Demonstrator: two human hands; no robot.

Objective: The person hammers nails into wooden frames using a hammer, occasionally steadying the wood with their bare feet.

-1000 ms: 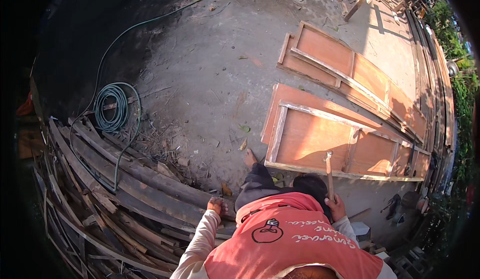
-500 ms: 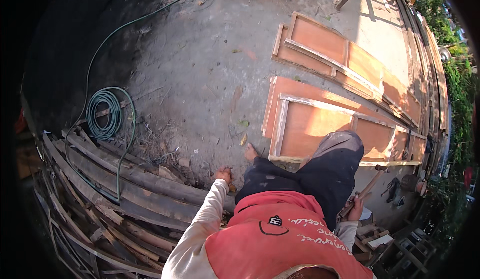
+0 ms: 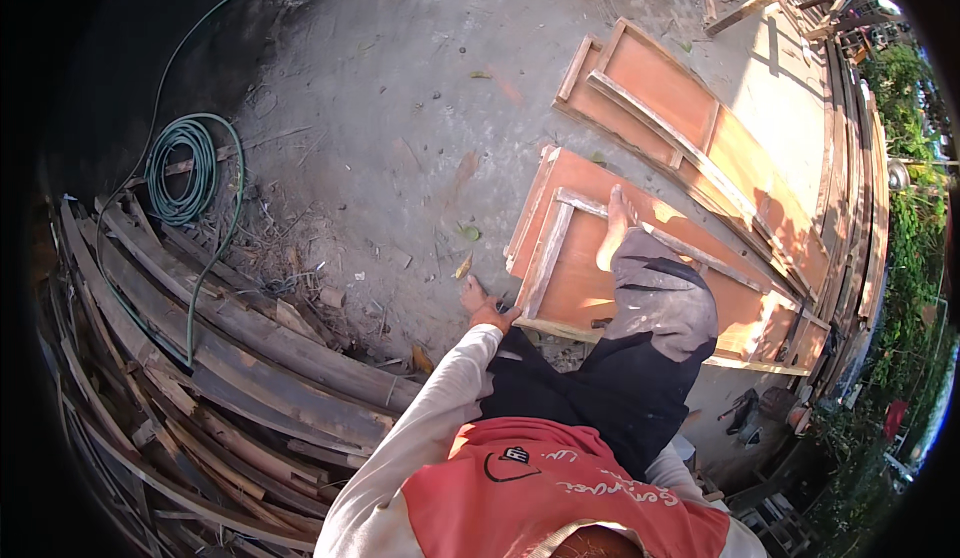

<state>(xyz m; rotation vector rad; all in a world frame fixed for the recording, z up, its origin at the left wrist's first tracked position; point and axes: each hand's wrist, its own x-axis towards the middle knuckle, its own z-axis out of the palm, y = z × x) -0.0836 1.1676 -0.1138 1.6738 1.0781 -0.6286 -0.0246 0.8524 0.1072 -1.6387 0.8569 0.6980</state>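
Observation:
My left hand [image 3: 494,315] is at the near left corner of a framed wooden panel [image 3: 580,268], its fingers bent around the frame's edge. This panel has an orange-brown plywood face with pale wood strips, and it lies partly over another plywood sheet [image 3: 570,173]. My bare right foot [image 3: 616,226] rests on the panels, while my left foot [image 3: 472,295] stands on the ground beside the corner. My right hand is hidden below my leg; only the sleeve [image 3: 672,470] shows. A small dark object [image 3: 601,324], perhaps a hammer head, shows beside my right knee.
More framed panels [image 3: 690,128] lie beyond on the grey concrete ground [image 3: 390,128]. A pile of old planks [image 3: 270,348] fills the left side, with a coiled green hose [image 3: 180,173] at its far end. Long boards [image 3: 850,188] run along the right, beside green plants [image 3: 900,258].
My left hand has moved forward and right to the panel's corner. My right foot has come into view on the panels. My right hand and its hammer have gone from the right side.

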